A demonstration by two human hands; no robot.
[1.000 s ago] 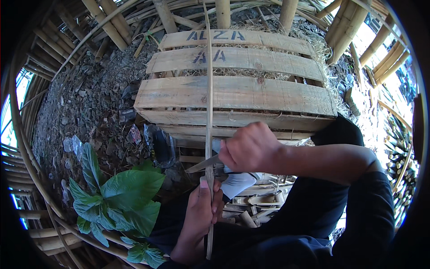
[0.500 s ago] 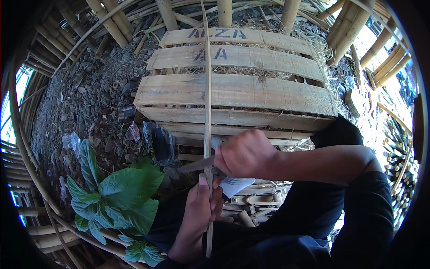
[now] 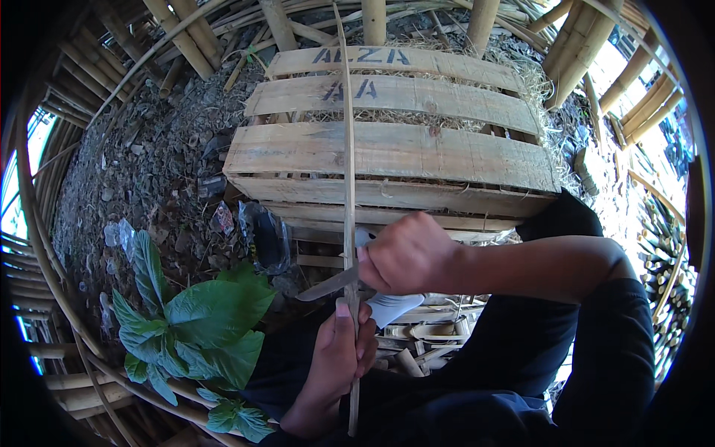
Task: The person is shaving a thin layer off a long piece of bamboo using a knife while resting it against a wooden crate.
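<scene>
Bamboo strip [image 3: 348, 156] stands near mid-frame, running top to bottom, passing in front of the wooden crate [image 3: 387, 155], lower end over the person's dark clothing. Left hand [image 3: 337, 357] pinches it low down: thumb flat on the near face, fingers curled round the right side. Right hand [image 3: 410, 252] is closed in a fist on a knife [image 3: 326, 286], handle hidden in the grip. Blade crosses at the strip just above the left thumb, tip pointing left and down. Can't tell whether the edge bites.

Writing: dark stencilled lettering [image 3: 380, 56] on the crate's two farthest top slats, one row each, block capitals. Small coloured wrapper [image 3: 223, 218] on the ground, print too small to read.

Delta vs half a second ago: blade sits lower along the strip, tip dropped; left thumb is slightly lower and to the right. Strip's lower end also shifted a bit right. Crate unchanged.

Around: straw [image 3: 550, 83] at the crate's right side, green leafy plant [image 3: 217, 313] left of the left hand, dark bundle in clear plastic [image 3: 267, 240] between plant and crate, bamboo posts [image 3: 374, 22] behind the crate.
</scene>
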